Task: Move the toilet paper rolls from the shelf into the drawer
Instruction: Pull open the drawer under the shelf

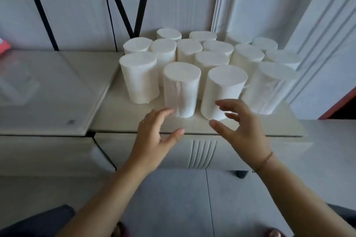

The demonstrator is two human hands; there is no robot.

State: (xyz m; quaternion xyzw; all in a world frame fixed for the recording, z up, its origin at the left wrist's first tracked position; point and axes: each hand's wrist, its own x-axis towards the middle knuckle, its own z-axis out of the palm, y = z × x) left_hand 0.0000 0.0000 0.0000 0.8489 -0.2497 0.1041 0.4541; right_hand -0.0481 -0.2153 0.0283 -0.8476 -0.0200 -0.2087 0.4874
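Note:
Several white toilet paper rolls stand upright in a cluster on the pale shelf top [119,119]. Nearest me are a front left roll [181,86] and a front right roll [224,90]. My left hand [156,134] is spread just in front of the front left roll, its fingertips at the roll's base. My right hand [240,123] is spread in front of the front right roll, fingers near its lower side; neither hand grips anything. Below the shelf edge is a closed drawer front [202,153] with a ribbed handle.
A glass-topped surface [48,90] adjoins the shelf on the left, with a red object [4,46] at its far edge. Black metal legs [125,2] rise behind the rolls against a white wall. Grey floor lies below.

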